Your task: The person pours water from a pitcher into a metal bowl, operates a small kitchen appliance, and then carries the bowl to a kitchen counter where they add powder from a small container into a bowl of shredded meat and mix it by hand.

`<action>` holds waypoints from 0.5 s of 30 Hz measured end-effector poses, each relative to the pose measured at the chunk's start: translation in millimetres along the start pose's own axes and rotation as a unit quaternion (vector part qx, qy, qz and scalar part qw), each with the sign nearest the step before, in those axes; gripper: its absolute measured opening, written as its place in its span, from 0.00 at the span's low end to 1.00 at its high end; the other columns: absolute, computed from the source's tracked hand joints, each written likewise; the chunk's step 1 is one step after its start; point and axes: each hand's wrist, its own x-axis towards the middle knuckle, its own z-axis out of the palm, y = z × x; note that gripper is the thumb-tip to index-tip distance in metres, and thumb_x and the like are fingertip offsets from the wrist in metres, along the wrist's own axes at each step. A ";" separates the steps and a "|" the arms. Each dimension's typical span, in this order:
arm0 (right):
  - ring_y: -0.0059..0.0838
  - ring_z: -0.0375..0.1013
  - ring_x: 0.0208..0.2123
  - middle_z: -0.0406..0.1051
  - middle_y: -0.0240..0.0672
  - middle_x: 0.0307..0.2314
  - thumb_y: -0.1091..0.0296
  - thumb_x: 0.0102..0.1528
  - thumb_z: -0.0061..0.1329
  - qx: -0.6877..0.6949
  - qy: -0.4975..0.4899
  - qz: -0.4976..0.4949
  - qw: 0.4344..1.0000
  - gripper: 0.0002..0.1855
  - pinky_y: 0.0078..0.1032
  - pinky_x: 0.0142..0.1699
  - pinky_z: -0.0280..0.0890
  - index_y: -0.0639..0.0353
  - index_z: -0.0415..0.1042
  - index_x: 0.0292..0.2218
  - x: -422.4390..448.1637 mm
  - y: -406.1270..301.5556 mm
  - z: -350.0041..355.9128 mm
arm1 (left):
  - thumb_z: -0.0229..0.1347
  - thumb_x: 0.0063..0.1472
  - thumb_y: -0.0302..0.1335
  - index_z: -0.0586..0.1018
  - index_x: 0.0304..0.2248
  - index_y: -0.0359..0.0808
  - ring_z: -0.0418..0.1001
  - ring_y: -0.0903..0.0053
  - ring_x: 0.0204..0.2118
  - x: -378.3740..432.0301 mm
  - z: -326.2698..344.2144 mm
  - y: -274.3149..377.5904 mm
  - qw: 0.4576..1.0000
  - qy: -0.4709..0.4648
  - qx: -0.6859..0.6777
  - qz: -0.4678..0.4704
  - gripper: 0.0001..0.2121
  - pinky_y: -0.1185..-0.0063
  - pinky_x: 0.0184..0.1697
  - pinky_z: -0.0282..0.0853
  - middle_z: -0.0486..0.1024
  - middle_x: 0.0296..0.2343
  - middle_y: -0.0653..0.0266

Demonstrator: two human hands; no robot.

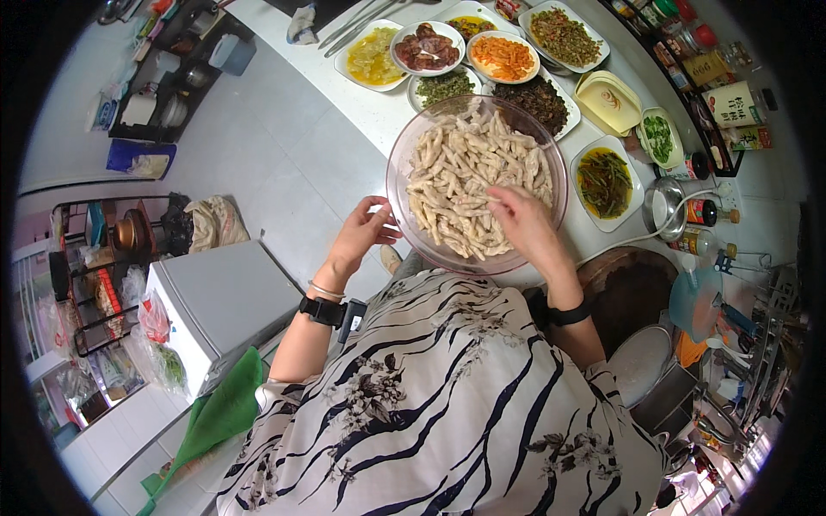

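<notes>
A large clear bowl [395,151] stands before me, heaped with pale, coated chicken feet [464,187]. Its left side extends past the counter's edge, over the floor. My left hand [361,233] is at the bowl's left rim with its fingers spread and slightly curled; whether the fingertips touch the rim is unclear. Inside the bowl's outline, my right hand [526,222] reaches over the chicken feet from the right. Its thumb and forefinger are close together at one of the pieces, and I cannot tell whether they pinch it.
Plated dishes crowd the white counter [371,113] beyond the bowl, including sliced sausage [429,50] and orange diced food [503,57]. Right of the bowl are a dish of green peppers [604,184], a metal bowl [664,209] and a round wooden board [629,284]. A white cabinet [226,303] stands at left.
</notes>
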 end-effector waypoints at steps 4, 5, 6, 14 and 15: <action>0.47 0.71 0.36 0.71 0.50 0.35 0.67 0.56 0.45 -0.026 -0.019 -0.110 0.993 0.14 0.34 0.42 0.65 0.66 0.70 0.41 -2.6 -1.4 26.1 | 0.46 0.66 0.35 0.64 0.44 0.35 0.76 0.75 0.33 11.2 4.0 -4.1 0.998 -0.065 -0.005 -0.002 0.13 0.79 0.37 0.73 0.75 0.30 0.59; 0.48 0.71 0.36 0.71 0.50 0.35 0.67 0.56 0.45 -0.017 -0.035 -0.086 0.995 0.14 0.34 0.43 0.65 0.66 0.70 0.41 -3.6 -2.8 30.1 | 0.46 0.66 0.34 0.63 0.43 0.35 0.76 0.75 0.33 14.5 2.1 -6.2 0.996 -0.086 -0.009 0.006 0.12 0.79 0.37 0.73 0.76 0.30 0.58; 0.49 0.71 0.36 0.71 0.51 0.35 0.67 0.56 0.45 -0.010 -0.053 -0.062 0.997 0.14 0.34 0.43 0.65 0.67 0.70 0.41 -4.7 -7.1 33.8 | 0.46 0.66 0.33 0.63 0.42 0.35 0.77 0.75 0.32 16.2 0.2 -4.5 0.996 -0.089 -0.009 -0.002 0.12 0.79 0.37 0.74 0.76 0.30 0.58; 0.45 0.72 0.34 0.72 0.49 0.34 0.66 0.56 0.45 -0.023 -0.085 -0.067 0.994 0.14 0.31 0.40 0.66 0.65 0.70 0.42 0.1 -8.2 41.8 | 0.46 0.65 0.32 0.62 0.40 0.34 0.77 0.74 0.34 17.0 -0.5 -1.4 0.991 -0.121 -0.027 -0.057 0.11 0.78 0.40 0.74 0.76 0.32 0.55; 0.45 0.72 0.34 0.72 0.49 0.34 0.66 0.56 0.45 -0.025 -0.085 -0.066 0.994 0.14 0.31 0.40 0.66 0.65 0.70 0.42 1.6 -7.8 42.5 | 0.47 0.65 0.33 0.63 0.40 0.34 0.77 0.74 0.34 17.8 -1.2 -0.8 0.990 -0.124 -0.020 -0.057 0.11 0.78 0.40 0.74 0.76 0.32 0.55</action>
